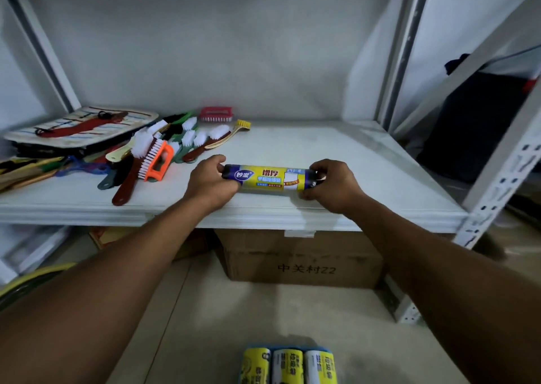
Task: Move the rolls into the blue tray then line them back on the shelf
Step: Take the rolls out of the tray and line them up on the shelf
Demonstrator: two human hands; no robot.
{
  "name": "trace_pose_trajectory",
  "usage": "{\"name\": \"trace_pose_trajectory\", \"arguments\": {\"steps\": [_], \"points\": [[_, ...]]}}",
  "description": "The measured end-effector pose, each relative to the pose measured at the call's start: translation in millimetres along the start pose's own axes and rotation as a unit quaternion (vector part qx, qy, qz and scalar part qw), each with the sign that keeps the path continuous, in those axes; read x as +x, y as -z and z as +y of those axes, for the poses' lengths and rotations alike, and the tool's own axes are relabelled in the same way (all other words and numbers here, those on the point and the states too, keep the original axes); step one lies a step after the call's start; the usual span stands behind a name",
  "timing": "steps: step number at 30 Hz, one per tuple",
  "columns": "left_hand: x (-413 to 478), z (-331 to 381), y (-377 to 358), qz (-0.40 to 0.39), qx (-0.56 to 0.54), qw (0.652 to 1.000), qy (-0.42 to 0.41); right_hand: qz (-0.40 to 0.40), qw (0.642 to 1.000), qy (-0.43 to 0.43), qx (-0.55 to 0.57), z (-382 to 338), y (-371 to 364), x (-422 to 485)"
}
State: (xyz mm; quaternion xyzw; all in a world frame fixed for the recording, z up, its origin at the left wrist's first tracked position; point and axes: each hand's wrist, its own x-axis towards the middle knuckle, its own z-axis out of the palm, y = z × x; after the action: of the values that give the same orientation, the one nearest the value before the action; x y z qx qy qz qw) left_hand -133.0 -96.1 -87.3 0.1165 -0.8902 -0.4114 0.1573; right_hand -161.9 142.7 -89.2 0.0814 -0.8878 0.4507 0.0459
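Seemingly midway: left hand [212, 183] and right hand [330, 186] each grip one end of a roll [268, 178] lying crosswise near the shelf [336, 155] front edge. Three rolls [288, 366] sit side by side in the tray [328, 350] below. I cannot tell whether the held roll is leaving the shelf or returning to it.

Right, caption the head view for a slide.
Left hand and right hand grip a roll on the shelf; three rolls in the tray.

Heap of scrubbing brushes [147, 152], pink brush [216, 113] behind it, striped mat [82, 127] at left, cardboard box [301, 259] below.
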Motion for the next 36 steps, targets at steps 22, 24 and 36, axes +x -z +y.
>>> {"name": "trace_pose_trajectory", "arguments": {"steps": [22, 24, 36], "points": [[-218, -66, -5, -0.24, 0.067, 0.968, -0.026, -0.136, 0.986, -0.08, -0.045, 71, 8, -215], [-234, -85, -19, -0.274, 0.076, 0.959, -0.018, -0.145, 0.984, -0.095, -0.048, 96, -11, -231], [-314, -196, -103, -0.313, 0.097, 0.943, 0.065, -0.168, 0.962, -0.212, -0.043, 206, -114, -312]]}}
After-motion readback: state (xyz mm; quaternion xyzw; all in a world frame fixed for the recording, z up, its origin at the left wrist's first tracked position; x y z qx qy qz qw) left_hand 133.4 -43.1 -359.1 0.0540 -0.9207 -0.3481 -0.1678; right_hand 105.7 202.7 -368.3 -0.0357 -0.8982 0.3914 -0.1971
